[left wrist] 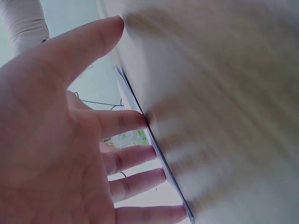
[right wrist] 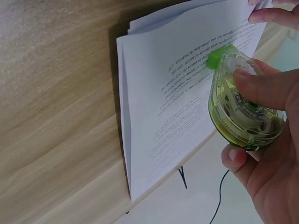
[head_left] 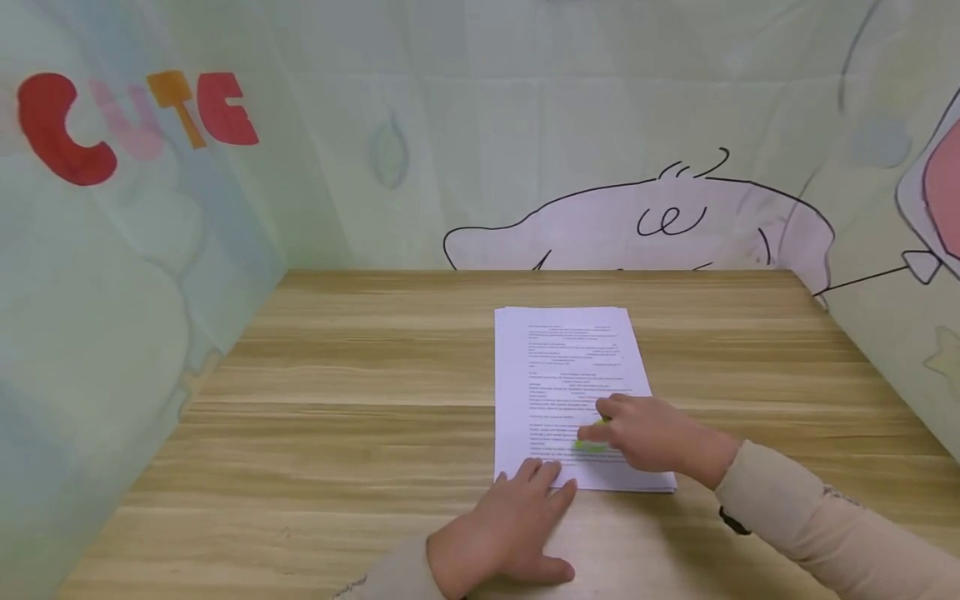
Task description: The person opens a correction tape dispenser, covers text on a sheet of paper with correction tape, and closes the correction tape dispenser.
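Note:
A stack of printed paper (head_left: 564, 358) lies on the wooden table. My right hand (head_left: 656, 433) grips a green see-through correction tape (right wrist: 245, 107) over the lower lines of text. Its bright green tip (right wrist: 216, 58) is at the printed lines in the right wrist view, with my thumb across the case. In the head view my fingers hide most of the correction tape. My left hand (head_left: 517, 525) rests at the stack's near edge, fingers spread and thumb out to the side. The left wrist view shows those fingertips (left wrist: 148, 151) along the paper's edge.
The wooden table top (head_left: 337, 433) spreads out around the stack. Behind it hangs a pale printed cloth (head_left: 420, 167) with a cartoon outline. Another cloth wall with coloured letters (head_left: 67, 129) stands on the left. The sheets' edges sit slightly uneven.

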A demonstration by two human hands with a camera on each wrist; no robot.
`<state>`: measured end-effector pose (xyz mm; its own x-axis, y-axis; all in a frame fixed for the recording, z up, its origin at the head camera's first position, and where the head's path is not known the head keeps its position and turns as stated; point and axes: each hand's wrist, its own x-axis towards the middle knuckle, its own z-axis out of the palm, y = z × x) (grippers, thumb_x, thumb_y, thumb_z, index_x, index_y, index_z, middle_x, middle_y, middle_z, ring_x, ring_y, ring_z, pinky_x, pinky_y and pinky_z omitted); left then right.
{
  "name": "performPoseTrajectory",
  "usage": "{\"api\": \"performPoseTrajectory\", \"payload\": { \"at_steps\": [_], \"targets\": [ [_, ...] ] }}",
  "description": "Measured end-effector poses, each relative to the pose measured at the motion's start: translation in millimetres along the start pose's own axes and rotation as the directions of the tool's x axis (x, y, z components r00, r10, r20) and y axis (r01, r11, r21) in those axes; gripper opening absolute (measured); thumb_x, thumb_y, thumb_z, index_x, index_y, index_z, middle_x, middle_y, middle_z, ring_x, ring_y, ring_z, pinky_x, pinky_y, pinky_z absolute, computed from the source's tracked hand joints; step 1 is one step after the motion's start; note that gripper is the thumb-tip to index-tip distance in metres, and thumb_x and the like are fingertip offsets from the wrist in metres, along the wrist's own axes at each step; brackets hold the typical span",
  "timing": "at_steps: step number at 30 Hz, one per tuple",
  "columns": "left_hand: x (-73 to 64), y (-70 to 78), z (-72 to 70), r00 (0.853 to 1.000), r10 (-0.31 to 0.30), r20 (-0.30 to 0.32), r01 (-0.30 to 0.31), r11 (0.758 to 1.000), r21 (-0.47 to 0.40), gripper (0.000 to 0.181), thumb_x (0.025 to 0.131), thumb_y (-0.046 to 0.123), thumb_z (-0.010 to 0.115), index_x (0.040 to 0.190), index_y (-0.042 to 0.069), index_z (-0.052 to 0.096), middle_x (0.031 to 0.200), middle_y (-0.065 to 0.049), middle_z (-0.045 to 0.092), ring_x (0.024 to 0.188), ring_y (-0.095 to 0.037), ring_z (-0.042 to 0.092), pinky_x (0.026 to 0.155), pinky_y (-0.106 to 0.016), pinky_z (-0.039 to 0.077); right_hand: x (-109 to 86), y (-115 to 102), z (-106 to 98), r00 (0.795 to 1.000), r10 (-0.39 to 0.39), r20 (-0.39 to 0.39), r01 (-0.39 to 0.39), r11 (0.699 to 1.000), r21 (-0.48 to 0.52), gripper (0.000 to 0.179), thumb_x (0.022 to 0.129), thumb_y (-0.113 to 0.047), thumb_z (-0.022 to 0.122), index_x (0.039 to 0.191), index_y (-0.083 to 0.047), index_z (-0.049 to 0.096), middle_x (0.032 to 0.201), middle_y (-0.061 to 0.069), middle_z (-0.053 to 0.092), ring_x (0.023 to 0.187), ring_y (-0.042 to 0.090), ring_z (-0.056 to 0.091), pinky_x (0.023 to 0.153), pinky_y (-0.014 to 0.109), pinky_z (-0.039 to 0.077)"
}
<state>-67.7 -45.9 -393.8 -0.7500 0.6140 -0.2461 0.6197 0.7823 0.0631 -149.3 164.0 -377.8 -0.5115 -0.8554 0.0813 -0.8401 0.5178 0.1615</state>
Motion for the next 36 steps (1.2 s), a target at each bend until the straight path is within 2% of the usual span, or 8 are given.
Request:
{"api": "performPoseTrajectory", "payload": {
  "at_steps": [6,11,13,17,25,28,33,36],
  "targets": [
    [2.0,-2.2,1.6,1.000,0.008,0.004,-0.008,1.000,0.002,0.082,0.071,0.065,0.062,0.139,0.024,0.041,0.143,-0.002,0.036,0.130,-0.023,0.033,0.091,-0.052,0.045,-7.5,7,4,0.996,0.049,-0.081,-0.046,0.998,0.040,0.041,0.075,-0.002,0.068,0.107,-0.027,0.067,0.076,-0.002,0.052,0.063,0.009,0.044,0.052,0.018,0.036],
    [4.6,-4.9,-1.1,1.000,0.012,0.008,-0.012,1.000,0.017,0.076,0.072,0.065,0.061,0.135,0.026,0.045,0.136,0.000,0.040,0.124,-0.021,0.037,0.084,-0.039,0.049,-18.0,14,-5,0.976,0.144,-0.161,-0.123,0.984,0.131,0.042,0.074,-0.001,0.069,0.108,-0.025,0.068,0.072,-0.006,0.048,0.060,0.004,0.036,0.051,0.016,0.033],
    [5.5,-5.4,-2.0,1.000,0.014,0.001,-0.014,1.000,0.025,0.073,0.073,0.065,0.060,0.133,0.026,0.047,0.133,0.001,0.042,0.121,-0.020,0.038,0.079,-0.035,0.049,-22.1,14,-7,0.975,0.162,-0.152,-0.141,0.980,0.141,0.041,0.075,-0.003,0.069,0.109,-0.025,0.068,0.072,-0.006,0.047,0.060,0.003,0.035,0.050,0.015,0.032],
    [5.8,-4.3,-1.8,1.000,0.013,-0.021,-0.013,0.999,0.033,0.070,0.073,0.065,0.060,0.130,0.025,0.048,0.130,0.000,0.043,0.118,-0.019,0.040,0.076,-0.035,0.048,-29.6,14,-5,0.975,0.174,-0.135,-0.156,0.979,0.133,0.039,0.075,-0.006,0.070,0.109,-0.026,0.068,0.071,-0.007,0.047,0.059,0.003,0.034,0.050,0.015,0.030],
    [5.5,2.6,0.8,0.999,0.015,-0.037,-0.016,1.000,-0.026,0.075,0.077,0.063,0.058,0.134,0.017,0.044,0.143,-0.008,0.035,0.129,-0.024,0.035,0.094,-0.044,0.042,-40.1,13,0,0.973,0.147,-0.177,-0.126,0.984,0.128,0.041,0.072,-0.004,0.071,0.107,-0.025,0.069,0.073,-0.006,0.048,0.061,0.003,0.035,0.051,0.015,0.032],
    [6.8,7.0,1.6,0.999,0.029,-0.024,-0.029,0.999,-0.018,0.078,0.078,0.063,0.056,0.138,0.017,0.039,0.145,-0.007,0.034,0.132,-0.024,0.033,0.098,-0.046,0.040,-42.2,10,0,0.976,0.155,-0.154,-0.138,0.984,0.116,0.041,0.073,-0.003,0.071,0.107,-0.026,0.068,0.074,-0.006,0.048,0.061,0.004,0.036,0.051,0.015,0.032],
    [12.0,14.9,4.1,0.998,0.057,-0.026,-0.057,0.998,0.025,0.080,0.078,0.065,0.055,0.140,0.016,0.038,0.145,-0.004,0.034,0.132,-0.022,0.032,0.100,-0.045,0.039,-45.9,6,3,0.979,0.196,-0.065,-0.188,0.976,0.111,0.040,0.076,-0.004,0.067,0.107,-0.030,0.069,0.074,-0.008,0.047,0.061,0.003,0.034,0.048,0.014,0.029],
    [15.3,18.5,5.2,0.997,0.070,-0.035,-0.068,0.996,0.053,0.081,0.079,0.065,0.053,0.140,0.015,0.037,0.146,-0.004,0.033,0.133,-0.021,0.032,0.101,-0.043,0.039,-46.5,4,5,0.979,0.193,-0.059,-0.186,0.976,0.110,0.041,0.075,-0.003,0.065,0.105,-0.030,0.069,0.073,-0.008,0.046,0.061,0.003,0.034,0.047,0.014,0.028]
  ]
}}
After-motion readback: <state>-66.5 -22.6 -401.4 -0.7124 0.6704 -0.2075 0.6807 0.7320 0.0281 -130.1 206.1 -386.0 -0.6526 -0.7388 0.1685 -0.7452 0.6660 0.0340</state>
